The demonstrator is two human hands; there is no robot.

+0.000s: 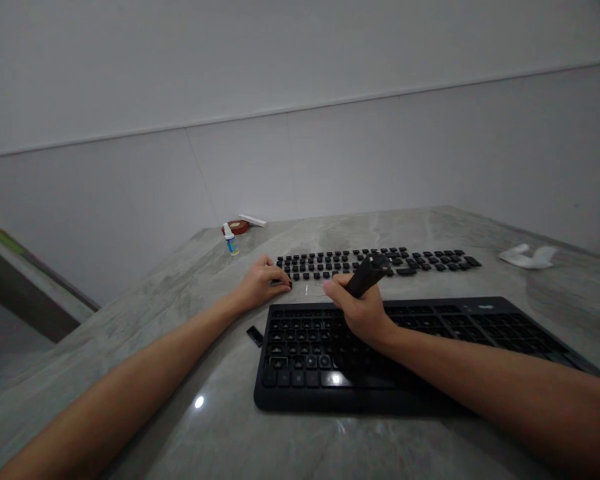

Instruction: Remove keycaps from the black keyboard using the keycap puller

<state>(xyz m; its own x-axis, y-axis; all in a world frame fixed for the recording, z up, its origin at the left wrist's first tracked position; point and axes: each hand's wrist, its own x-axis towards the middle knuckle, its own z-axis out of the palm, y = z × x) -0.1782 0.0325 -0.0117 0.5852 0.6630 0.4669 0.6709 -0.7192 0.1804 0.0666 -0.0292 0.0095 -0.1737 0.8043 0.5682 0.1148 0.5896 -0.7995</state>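
Note:
My left hand (265, 285) rests on the tabletop, thumb and fingers closed around a small black keycap (291, 285) at the left end of the laid-out keycaps (325, 265). Over the upper part of the black keyboard (320, 400), my right hand (367, 313) is wrapped round a thick dark handle (367, 275); the working end of this tool is hidden. Most keys on the keyboard lack their caps, while the bottom row at the left has them on. A larger loose keycap (255, 335) lies beside the keyboard's left edge.
A small spray bottle (231, 241) stands at the back left, near a reddish-brown case (237, 227) and a flat white item (253, 221). Crumpled white tissue (527, 257) lies at the right. A pale wall (330, 167) rises behind the grey marbled table (190, 373).

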